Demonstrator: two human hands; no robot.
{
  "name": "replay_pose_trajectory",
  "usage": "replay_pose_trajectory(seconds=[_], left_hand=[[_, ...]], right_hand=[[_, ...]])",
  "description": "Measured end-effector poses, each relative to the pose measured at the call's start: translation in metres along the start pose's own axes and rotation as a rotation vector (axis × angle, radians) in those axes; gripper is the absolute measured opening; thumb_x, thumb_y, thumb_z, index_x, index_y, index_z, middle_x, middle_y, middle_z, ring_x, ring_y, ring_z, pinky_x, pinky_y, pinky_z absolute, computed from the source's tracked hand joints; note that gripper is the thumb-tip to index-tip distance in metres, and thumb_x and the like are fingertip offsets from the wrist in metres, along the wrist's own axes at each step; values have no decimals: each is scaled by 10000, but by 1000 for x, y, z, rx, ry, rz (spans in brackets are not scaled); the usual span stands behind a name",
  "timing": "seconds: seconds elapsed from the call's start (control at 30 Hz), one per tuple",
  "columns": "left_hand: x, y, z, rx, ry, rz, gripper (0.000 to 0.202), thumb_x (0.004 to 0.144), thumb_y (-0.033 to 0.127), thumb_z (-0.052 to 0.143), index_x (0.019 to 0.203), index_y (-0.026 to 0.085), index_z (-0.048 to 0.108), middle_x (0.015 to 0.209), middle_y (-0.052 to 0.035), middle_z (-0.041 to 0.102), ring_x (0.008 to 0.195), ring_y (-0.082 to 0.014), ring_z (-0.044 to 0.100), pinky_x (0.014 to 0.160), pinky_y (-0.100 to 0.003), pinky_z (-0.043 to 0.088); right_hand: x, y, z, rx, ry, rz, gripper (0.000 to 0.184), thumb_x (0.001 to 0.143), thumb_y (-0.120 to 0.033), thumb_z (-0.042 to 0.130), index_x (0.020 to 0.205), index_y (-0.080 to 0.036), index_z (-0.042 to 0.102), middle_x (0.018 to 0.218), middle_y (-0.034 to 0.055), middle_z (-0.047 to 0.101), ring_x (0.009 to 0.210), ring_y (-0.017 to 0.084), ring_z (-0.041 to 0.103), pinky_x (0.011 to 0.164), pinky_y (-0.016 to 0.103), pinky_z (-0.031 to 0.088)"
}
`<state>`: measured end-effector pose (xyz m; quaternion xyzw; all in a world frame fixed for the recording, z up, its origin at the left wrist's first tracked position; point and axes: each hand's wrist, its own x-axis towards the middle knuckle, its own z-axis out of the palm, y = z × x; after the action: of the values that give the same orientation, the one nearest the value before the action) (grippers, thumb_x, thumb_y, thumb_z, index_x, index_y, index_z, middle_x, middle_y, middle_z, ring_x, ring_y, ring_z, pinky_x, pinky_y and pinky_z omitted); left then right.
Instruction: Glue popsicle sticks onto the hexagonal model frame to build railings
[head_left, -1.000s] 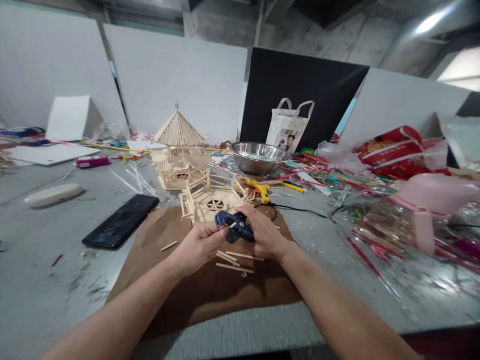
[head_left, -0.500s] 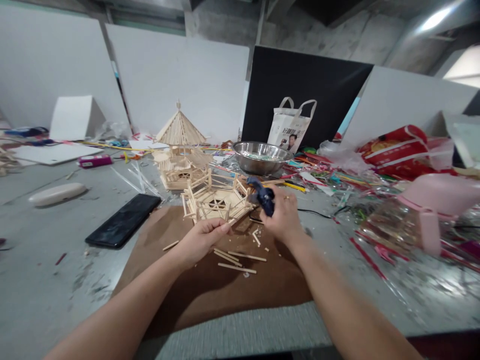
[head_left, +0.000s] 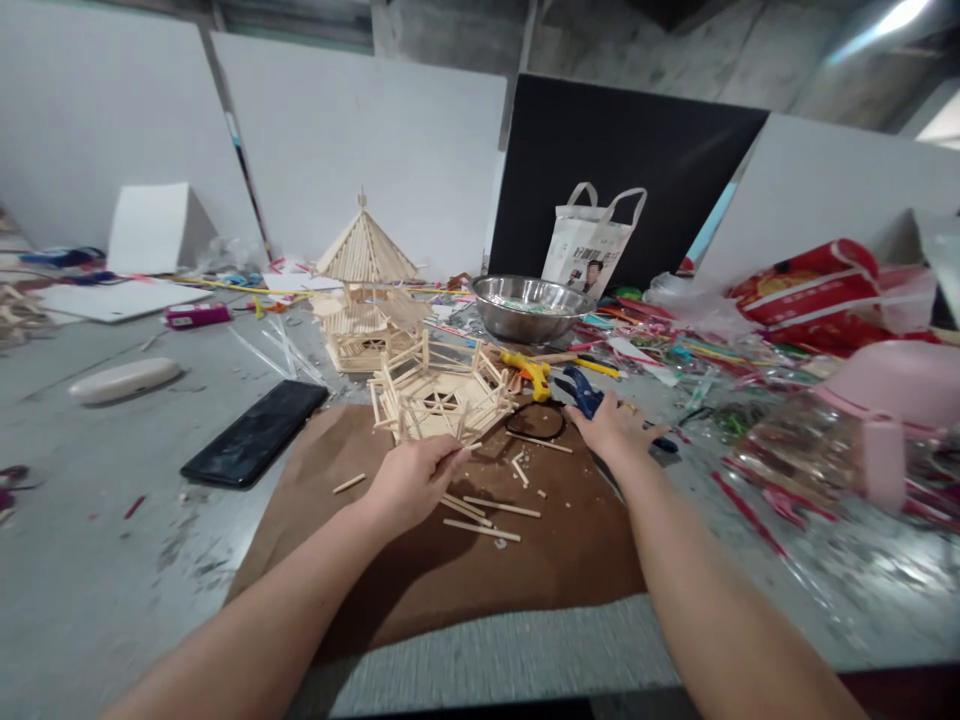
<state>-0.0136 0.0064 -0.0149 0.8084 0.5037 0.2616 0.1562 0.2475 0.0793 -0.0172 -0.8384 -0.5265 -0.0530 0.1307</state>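
Observation:
My left hand (head_left: 421,478) pinches a short piece of wooden stick (head_left: 471,447) at the near edge of a wooden stick model (head_left: 442,400), a many-sided base with railings. To its right, my right hand (head_left: 616,430) rests over dark blue pliers (head_left: 586,392) on the table, its fingers spread. The palm hides the middle of the pliers. A yellow glue gun (head_left: 534,374) lies between the model and the pliers. Several cut sticks (head_left: 501,507) are scattered on the brown sheet (head_left: 540,580) below my hands.
A stick pavilion (head_left: 367,260) with a pointed roof stands behind the model. Beside it are a steel bowl (head_left: 525,325) and a paper bag (head_left: 589,245). A black phone (head_left: 255,432) lies left. A pink-lidded jug (head_left: 862,440) stands right among plastic scraps.
My right hand has moved right with the pliers, laid them on the table and spread its fingers. The glue gun has come into sight. My left hand still pinches the stick.

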Motion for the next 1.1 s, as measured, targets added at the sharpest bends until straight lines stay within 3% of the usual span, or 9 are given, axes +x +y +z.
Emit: replay_pose_trajectory(seconds=[0.1,0.17,0.23,0.3,0.37,0.47,0.63,0.8,1.1], left_hand=[[0,0,0,38,6,-24,301,823,355,316,691,180,522,577,6,526,519,-102,446,510,-197,289],[-1,0,0,39,1,-29,311,827,357,304,701,180,527,572,2,529,516,-104,452,508,-196,290],[-1,0,0,34,-10,-30,327,832,360,286,718,181,534,568,-4,533,521,-108,465,511,-196,294],[-1,1,0,45,-21,-35,344,835,371,272,734,182,541,566,-11,536,526,-115,474,514,-199,295],[-2,2,0,70,-28,-46,362,835,389,261,734,184,543,561,-16,534,520,-120,472,509,-205,289],[-2,3,0,87,-26,-50,365,829,403,268,715,181,535,559,-16,524,516,-122,462,504,-209,279],[-3,5,1,-111,-65,-27,329,830,357,294,687,167,521,561,2,506,541,-108,460,514,-195,291],[-4,10,0,-221,-108,15,313,824,343,314,645,155,490,542,21,459,522,-92,418,511,-184,295],[-5,17,-8,-383,-136,33,309,819,327,322,646,137,492,574,25,441,571,-88,409,550,-178,333]], right_hand=[[1,0,2,7,-19,4,752,711,-594,360,1205,-26,356,1163,274,437,1076,412,352,807,574,230],[-3,-5,-1,36,67,-76,724,734,-560,360,1221,-24,334,1206,259,405,1102,401,330,828,565,226],[-13,-15,-8,109,207,-278,600,781,-479,350,1207,-57,356,1224,217,405,1119,349,336,864,525,231],[-29,-28,-16,257,273,-583,435,816,-390,340,1131,-106,438,1158,152,486,1074,259,404,895,423,265],[-49,-41,-25,424,200,-829,337,834,-353,327,1004,-134,518,1012,107,574,979,195,473,864,325,316],[-75,-53,-34,547,-39,-1005,286,850,-335,309,897,-174,540,866,58,604,810,157,521,730,263,366],[-86,-57,-31,628,-325,-976,376,853,-401,272,685,-161,507,613,0,509,587,113,451,550,218,317],[-90,-61,-29,862,-555,-993,383,846,-394,306,640,-147,513,566,-33,430,550,80,393,541,201,291],[-105,-66,-30,1176,-734,-732,382,828,-415,317,529,-177,333,479,-61,293,442,62,249,438,213,223]])
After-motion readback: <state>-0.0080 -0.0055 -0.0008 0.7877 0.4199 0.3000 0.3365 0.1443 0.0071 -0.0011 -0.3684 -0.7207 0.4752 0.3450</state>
